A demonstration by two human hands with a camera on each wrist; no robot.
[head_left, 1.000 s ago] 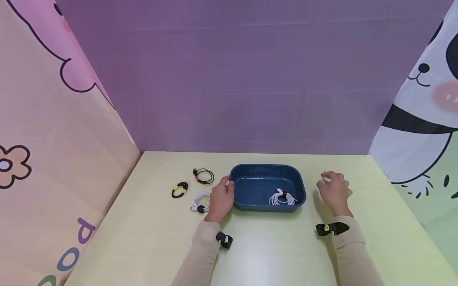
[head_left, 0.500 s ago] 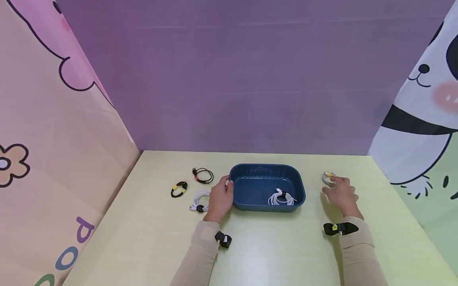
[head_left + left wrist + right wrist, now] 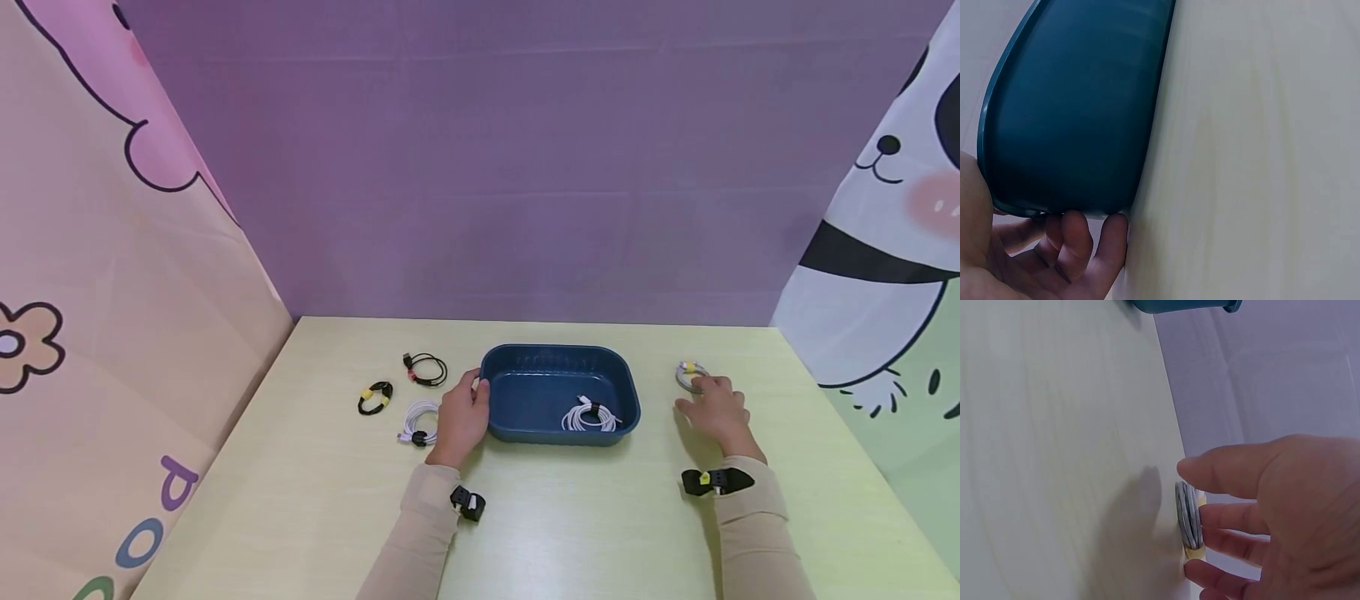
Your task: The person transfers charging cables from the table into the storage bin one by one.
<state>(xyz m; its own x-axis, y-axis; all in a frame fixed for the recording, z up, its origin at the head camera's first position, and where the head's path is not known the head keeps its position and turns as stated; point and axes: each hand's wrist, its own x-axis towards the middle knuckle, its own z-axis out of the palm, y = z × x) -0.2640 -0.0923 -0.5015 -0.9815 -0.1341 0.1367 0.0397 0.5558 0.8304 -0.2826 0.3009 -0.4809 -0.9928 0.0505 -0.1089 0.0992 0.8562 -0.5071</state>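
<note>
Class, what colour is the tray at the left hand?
Dark blue; the tray shows best in the head view.

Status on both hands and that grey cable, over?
Left hand on left end of blue tray. Right hand touching grey cable. Nothing seen between cable and tray.

Looks like a staged tabletop set; kind of building can't be told. Pale table (image 3: 570, 525), creased purple cloth (image 3: 480, 167) behind table, flower cloth (image 3: 150, 275) left, panda cloth (image 3: 862, 250) right.
</note>
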